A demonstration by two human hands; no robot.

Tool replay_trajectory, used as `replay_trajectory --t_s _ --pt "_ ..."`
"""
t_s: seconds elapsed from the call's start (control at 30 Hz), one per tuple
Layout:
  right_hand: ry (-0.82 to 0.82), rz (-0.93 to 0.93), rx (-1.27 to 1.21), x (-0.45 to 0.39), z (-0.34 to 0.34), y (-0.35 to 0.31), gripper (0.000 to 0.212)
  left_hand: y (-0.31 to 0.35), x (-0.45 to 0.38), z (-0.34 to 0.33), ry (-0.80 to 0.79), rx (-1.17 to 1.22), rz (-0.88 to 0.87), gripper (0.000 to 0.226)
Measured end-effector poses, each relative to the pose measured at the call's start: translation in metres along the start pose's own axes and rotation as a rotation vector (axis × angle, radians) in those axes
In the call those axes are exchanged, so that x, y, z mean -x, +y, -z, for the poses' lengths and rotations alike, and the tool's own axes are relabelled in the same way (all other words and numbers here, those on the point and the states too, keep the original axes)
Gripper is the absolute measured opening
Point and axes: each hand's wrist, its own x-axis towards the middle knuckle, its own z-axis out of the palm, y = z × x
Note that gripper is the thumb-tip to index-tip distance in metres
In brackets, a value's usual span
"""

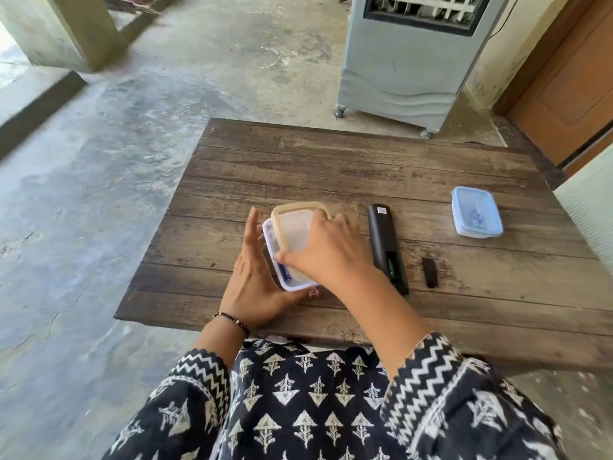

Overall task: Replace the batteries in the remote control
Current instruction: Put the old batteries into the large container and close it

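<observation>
Gripping the lid [295, 227] over a battery box [269, 239] with the right hand [326, 250], flat left hand [253, 280] bracing; remote [381, 234] lies open, seemingly awaiting batteries.

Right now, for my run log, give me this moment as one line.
left hand against white box | right hand grips tan lid, askew | remote compartment open, cover beside it

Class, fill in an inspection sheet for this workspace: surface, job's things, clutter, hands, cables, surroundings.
Surface: wooden table, planked, worn.
Job's things: remote face down, battery bay open; its cover lies to its right; white box holds a blue battery; blue-lidded box shut.
Clutter: nothing seen.
Hands: left hand steadies the white box; right hand grips its tan lid, set askew.
Cables: thin cable beside air cooler.
Surroundings: air cooler on castors, door, concrete floor.
</observation>
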Motion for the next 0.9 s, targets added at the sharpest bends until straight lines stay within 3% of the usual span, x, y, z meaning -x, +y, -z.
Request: replay_trajectory --t_s 0.13,0.33,0.53,0.9 --pt "0.020 -0.001 0.042 0.007 -0.008 -0.008 0.088 0.007 0.001 0.001 -0.002 0.015 -0.013 0.136" --pt "-0.009 0.093 0.023 0.010 -0.007 0.001 0.046 0.005 0.002 0.002 -0.022 -0.026 0.036 0.131" --pt "-0.079 0.169 -0.030 0.010 -0.014 0.019 0.061 0.009 0.006 0.000 -0.026 -0.215 0.079 0.126" --pt "-0.044 0.238 -0.095 0.010 -0.046 0.034 0.056 0.014 0.003 -0.006 -0.081 -0.329 0.097 0.124"
